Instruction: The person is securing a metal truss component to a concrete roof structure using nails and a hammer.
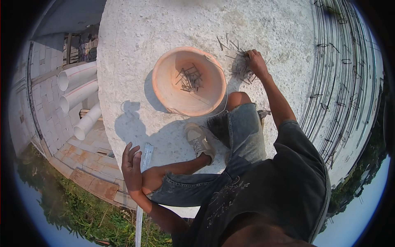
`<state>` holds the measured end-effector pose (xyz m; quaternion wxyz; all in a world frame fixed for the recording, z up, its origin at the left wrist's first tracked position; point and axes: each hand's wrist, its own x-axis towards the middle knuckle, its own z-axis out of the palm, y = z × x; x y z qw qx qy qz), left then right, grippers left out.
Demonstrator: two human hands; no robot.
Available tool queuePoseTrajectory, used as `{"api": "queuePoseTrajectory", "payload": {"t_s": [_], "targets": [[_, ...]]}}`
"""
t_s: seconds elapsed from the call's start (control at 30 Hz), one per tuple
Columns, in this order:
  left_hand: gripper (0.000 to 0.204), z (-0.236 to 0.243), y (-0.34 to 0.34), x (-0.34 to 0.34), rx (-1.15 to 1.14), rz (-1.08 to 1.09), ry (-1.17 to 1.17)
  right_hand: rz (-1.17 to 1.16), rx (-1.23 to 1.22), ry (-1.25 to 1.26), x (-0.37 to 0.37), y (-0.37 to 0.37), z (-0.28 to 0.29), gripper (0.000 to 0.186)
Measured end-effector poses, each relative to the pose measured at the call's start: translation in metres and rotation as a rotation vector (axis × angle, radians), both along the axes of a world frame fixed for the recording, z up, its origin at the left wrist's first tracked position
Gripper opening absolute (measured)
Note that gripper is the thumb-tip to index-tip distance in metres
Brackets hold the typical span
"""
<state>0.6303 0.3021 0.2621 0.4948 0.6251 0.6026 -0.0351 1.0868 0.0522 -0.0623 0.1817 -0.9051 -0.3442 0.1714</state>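
Note:
My right hand (256,63) reaches down to a loose pile of nails (246,75) on the rough pale concrete. Its fingers are closed at the upper edge of the pile, on nails; the fingertips are partly hidden. Just left of the pile stands an orange bucket (164,84) with a thin wire handle. More nails (190,79) lie heaped at its bottom. My left hand (131,168) holds nothing, its fingers apart and slightly bent, the wrist beside my bent left knee.
Bundled steel rebar (333,82) runs along the right side of the concrete slab (271,24). Past its left edge, white pipes (80,76) jut out over a lower level. A pale metallic bar (140,222) passes by my left arm. A tool (263,113) sits beside my right knee.

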Motion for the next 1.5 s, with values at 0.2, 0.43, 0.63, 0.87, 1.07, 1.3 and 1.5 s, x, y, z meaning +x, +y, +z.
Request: {"api": "queuePoseTrajectory", "payload": {"t_s": [0.2, 0.43, 0.63, 0.87, 1.07, 1.3, 1.5], "targets": [[0.047, 0.002, -0.002, 0.004, 0.007, -0.011, -0.01, 0.127, -0.005, -0.11, -0.005, -0.002, -0.008, 0.026], [0.045, 0.001, -0.004, -0.003, 0.016, -0.001, -0.016, -0.157, 0.11, 0.175, 0.017, -0.017, -0.001, 0.03], [0.045, 0.006, 0.001, 0.001, -0.008, 0.0, -0.021, -0.479, 0.722, 1.042, -0.021, 0.015, 0.064, 0.024], [0.043, 0.007, 0.0, 0.008, -0.004, -0.027, 0.016, 0.358, 0.393, 0.45, -0.118, 0.115, 0.184, 0.029], [0.044, 0.006, 0.0, 0.005, -0.002, -0.017, -0.002, 0.507, 0.551, 0.438, -0.118, 0.092, 0.193, 0.045], [0.044, -0.005, 0.004, 0.018, -0.026, -0.052, -0.022, -0.612, 0.849, 0.796, -0.063, 0.017, 0.1, 0.045], [0.043, -0.003, 0.006, 0.01, -0.013, -0.049, 0.001, -0.409, 0.06, -0.382, -0.052, -0.055, -0.008, 0.06]]}}
